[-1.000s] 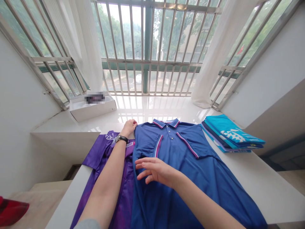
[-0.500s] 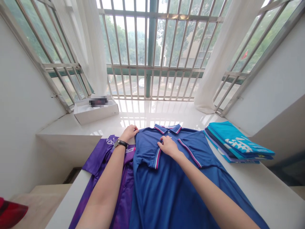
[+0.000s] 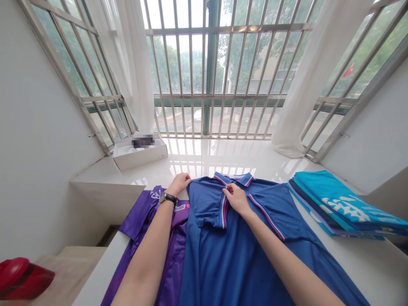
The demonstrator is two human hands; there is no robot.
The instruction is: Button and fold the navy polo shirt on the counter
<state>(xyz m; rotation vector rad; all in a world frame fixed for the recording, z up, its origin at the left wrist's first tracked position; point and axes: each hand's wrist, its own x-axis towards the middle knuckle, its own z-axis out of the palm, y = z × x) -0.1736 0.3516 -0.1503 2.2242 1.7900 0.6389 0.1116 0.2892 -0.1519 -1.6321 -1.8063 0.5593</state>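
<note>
A blue polo shirt lies face up, its sleeves folded inward over the chest and its collar towards the window. My left hand, with a black-strapped watch on the wrist, pinches the shirt's left shoulder edge. At the trimmed cuff of the left-hand sleeve, my right hand has thumb and finger closed on the striped edge. A purple shirt lies under my left forearm, partly covered by the blue one.
On the right sits a stack of folded shirts, bright blue on top. An open white box stands at the back left on the white sill. Barred windows and white curtains border the sill. A red cap-like item is low at left.
The whole view has shifted, so things appear farther right and slightly lower. My right hand's fingers have closed on the sleeve cuff; my left hand stays at the shoulder.
</note>
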